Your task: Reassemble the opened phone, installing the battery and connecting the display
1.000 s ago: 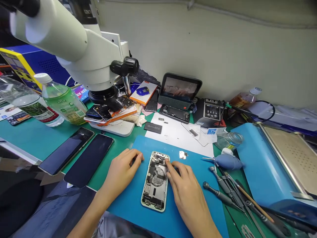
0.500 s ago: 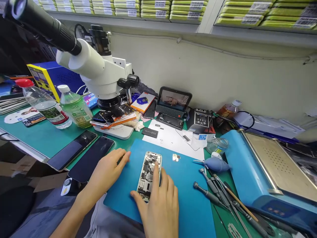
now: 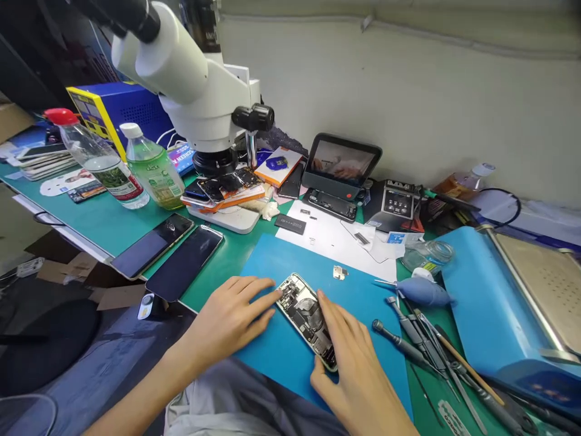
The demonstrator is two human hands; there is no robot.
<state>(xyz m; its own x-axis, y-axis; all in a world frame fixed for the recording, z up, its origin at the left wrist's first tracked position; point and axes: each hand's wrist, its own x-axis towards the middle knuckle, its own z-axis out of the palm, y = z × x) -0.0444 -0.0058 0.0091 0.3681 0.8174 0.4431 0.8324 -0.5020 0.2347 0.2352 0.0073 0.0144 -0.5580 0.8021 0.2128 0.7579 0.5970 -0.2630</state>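
An opened smartphone (image 3: 305, 315) with its inner parts bare lies tilted on the blue mat (image 3: 267, 260). My right hand (image 3: 349, 363) grips its lower right side, thumb at the bottom end and fingers along the right edge. With fingers stretched out, my left hand (image 3: 238, 312) touches the phone's upper left corner with the index fingertip and holds nothing. Past the phone's top end, a small metal shield plate (image 3: 339, 272) rests on the mat. A black battery (image 3: 290, 224) lies at the edge of the white paper (image 3: 327, 242).
A microscope (image 3: 213, 109) stands at the back left, near two bottles (image 3: 154, 166). Two dark phones (image 3: 185, 263) lie left of the mat. To the right are a blue air blower (image 3: 420, 292), several screwdrivers and tweezers (image 3: 436, 357), and a blue heating machine (image 3: 481, 290).
The phone has turned, its top end now pointing up-left. My left hand has moved right to touch its corner, and my right hand has shifted to its right edge. The view has tilted down.
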